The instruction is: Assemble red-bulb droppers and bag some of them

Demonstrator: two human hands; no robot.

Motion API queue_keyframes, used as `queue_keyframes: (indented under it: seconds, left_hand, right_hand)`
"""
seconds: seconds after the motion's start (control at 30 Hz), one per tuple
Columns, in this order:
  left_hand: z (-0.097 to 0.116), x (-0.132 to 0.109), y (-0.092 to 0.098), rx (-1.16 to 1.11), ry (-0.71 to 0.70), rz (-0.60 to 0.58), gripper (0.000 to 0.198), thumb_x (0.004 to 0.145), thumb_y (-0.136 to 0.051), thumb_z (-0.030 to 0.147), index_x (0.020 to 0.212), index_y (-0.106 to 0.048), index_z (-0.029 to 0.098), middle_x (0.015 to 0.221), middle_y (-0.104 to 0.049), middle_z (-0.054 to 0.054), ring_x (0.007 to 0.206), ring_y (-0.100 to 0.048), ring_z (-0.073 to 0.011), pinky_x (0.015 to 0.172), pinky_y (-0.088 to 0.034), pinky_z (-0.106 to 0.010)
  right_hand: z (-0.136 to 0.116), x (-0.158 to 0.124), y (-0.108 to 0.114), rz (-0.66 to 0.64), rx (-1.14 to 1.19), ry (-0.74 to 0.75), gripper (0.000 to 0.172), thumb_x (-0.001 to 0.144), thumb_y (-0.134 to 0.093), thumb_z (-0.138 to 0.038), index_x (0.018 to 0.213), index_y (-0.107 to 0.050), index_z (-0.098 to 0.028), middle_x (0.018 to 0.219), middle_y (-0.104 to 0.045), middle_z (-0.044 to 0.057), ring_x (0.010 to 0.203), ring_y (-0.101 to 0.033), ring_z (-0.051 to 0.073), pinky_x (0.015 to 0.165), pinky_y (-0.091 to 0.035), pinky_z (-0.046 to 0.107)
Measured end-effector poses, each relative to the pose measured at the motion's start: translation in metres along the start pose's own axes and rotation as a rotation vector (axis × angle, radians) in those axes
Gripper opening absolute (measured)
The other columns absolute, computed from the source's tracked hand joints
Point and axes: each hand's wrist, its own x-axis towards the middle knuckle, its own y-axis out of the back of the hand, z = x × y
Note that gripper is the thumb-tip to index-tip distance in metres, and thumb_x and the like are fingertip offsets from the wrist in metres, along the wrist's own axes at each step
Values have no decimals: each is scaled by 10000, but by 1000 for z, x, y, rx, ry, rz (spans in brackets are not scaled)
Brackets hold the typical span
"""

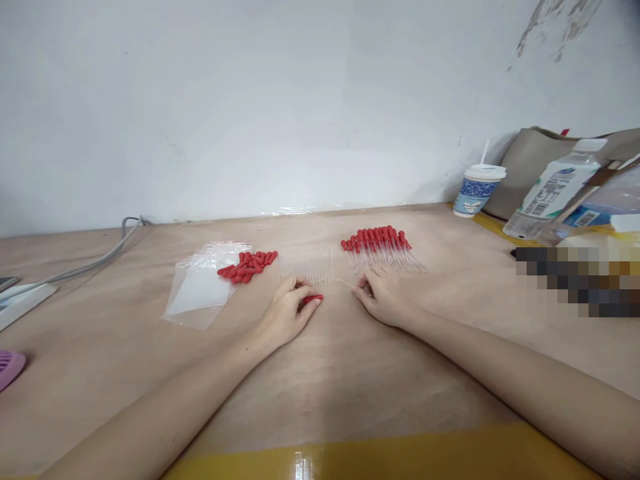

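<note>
My left hand (293, 310) is closed on a red rubber bulb (313, 298), whose end points right from between thumb and fingers. Across a small gap, my right hand (383, 293) pinches a thin clear glass tube (345, 283) that points left toward the bulb; the two are apart. Beyond my left hand lies a row of bare clear tubes (307, 263). Left of that row is a loose pile of red bulbs (249, 267). Past my right hand, several droppers (377, 243) lie side by side, red bulbs on their far ends.
Clear plastic bags (203, 287) lie left of the bulb pile. A grey cable (107, 257) and a pink object (10, 368) are at the far left. A paper cup (479, 191), a plastic bottle (555, 190) and a grey bag (520, 167) stand at the right by the wall.
</note>
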Motion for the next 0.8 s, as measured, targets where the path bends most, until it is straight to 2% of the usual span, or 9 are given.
queue_keyframes:
  seconds: [0.17, 0.37, 0.6, 0.8]
  left_hand:
    - [6, 4, 4, -131, 30, -9, 154, 860, -488, 251, 878, -619, 171, 863, -607, -45, 780, -563, -155, 692, -462, -286]
    - [9, 5, 1, -264, 164, -45, 186, 851, -510, 310, 918, -618, 173, 860, -672, -36, 755, -617, -158, 661, -491, -274]
    - [7, 6, -2, -318, 194, -28, 190, 837, -534, 314, 914, -619, 162, 852, -680, -40, 752, -631, -160, 677, -502, -277]
    - [8, 7, -3, -320, 222, -68, 189, 825, -555, 296, 934, -645, 170, 864, -687, -42, 773, -631, -174, 720, -500, -308]
  right_hand:
    - [-5, -2, 5, -40, -127, 67, 183, 867, -444, -263, 752, -541, -160, 789, -598, 77, 767, -515, 201, 691, -334, 311]
    - [-7, -6, 4, -34, 21, 102, 161, 909, -370, -242, 836, -497, -175, 813, -637, 38, 710, -553, 163, 713, -285, 318]
    - [-14, -7, 7, -50, 49, 154, 166, 914, -385, -267, 849, -505, -173, 803, -651, 32, 656, -548, 146, 727, -276, 320]
    - [-13, -6, 10, -76, 188, 277, 116, 886, -467, -243, 834, -549, -178, 831, -649, 9, 720, -561, 135, 722, -300, 303]
